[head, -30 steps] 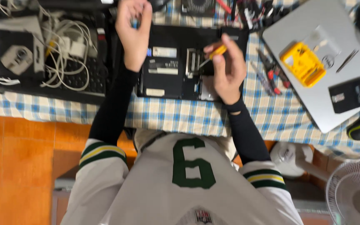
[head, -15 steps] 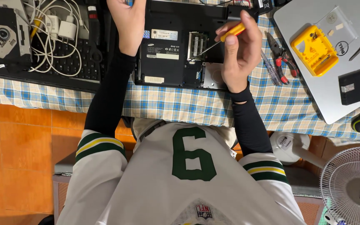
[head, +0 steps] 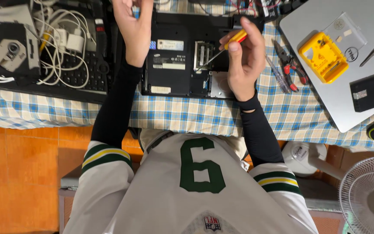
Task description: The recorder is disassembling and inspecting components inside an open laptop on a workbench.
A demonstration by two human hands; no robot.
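Head view: a table covered with a blue checked cloth (head: 187,115) is seen above an orange tiled floor (head: 18,173), a white fan (head: 371,197) at its corner. An orange-handled screwdriver (head: 226,45) is grasped by the right hand (head: 244,60), its tip set in the opened black laptop (head: 187,56) just left of the grip. The left hand (head: 133,26) is raised, fingers apparently pinched, whether on anything cannot be told. Since half a second ago, little is changed.
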